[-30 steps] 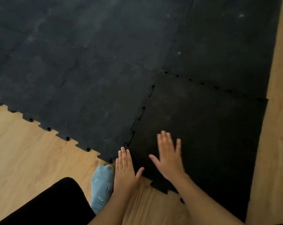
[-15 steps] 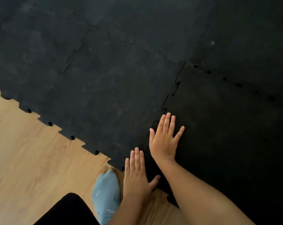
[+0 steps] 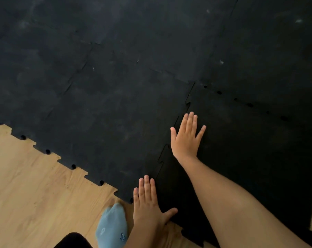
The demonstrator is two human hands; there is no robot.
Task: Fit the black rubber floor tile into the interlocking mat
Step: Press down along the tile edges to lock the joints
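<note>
Fingers point(image 3: 191, 120) of both hands lie flat along the tile's point(image 3: 250, 158) left seam.

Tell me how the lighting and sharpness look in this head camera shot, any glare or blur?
Head view: dim and soft; the black mat swallows detail, seams faint; the tile darker still; wooden floor brighter, no glare; both hands, left hand and right hand, slightly soft.

no readable text, labels or numbers we can find, we see small pale marks on the blue sock point(image 3: 112, 228), too blurred to read
</note>
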